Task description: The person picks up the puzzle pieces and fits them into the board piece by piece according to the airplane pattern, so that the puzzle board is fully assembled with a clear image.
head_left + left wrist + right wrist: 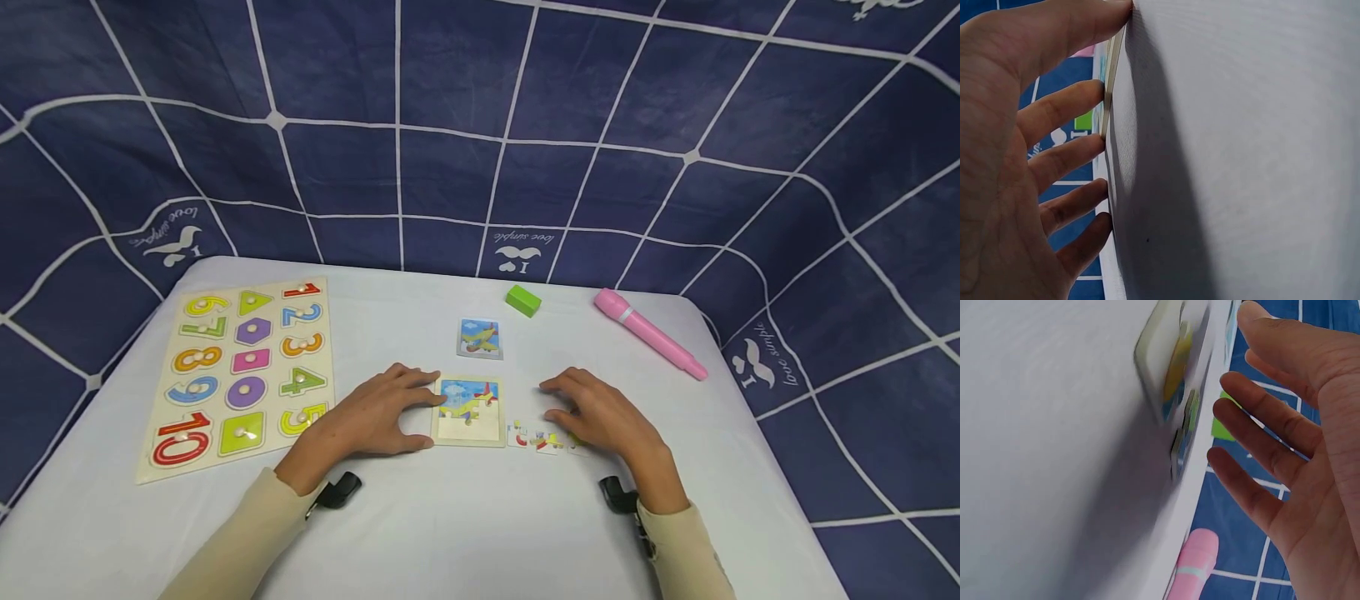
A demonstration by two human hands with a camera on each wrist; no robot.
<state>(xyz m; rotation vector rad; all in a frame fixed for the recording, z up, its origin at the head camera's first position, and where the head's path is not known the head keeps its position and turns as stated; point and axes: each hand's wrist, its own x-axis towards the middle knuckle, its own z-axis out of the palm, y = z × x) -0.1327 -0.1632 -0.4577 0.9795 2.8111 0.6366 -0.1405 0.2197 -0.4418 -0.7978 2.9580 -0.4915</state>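
A small wooden jigsaw tray [472, 430] with an airplane picture lies in front of me, its upper part filled with pieces and its lower part bare. My left hand [378, 412] rests spread at the tray's left side, thumb near the lower corner and fingertips on the frame. In the left wrist view, fingers [1072, 103] reach the tray's thin edge. To the right lie several loose jigsaw pieces [546, 442]. Over them hovers my right hand [600, 412], fingers loosely bent and holding nothing; it partly hides a yellow piece, also in the right wrist view.
Beyond the tray is a square airplane picture [480, 338], with a green block [523, 301] farther back. A pink pen-shaped toy [652, 333] lies at the right rear. The left side holds a number-and-shape peg board [217, 392], close to my left forearm.
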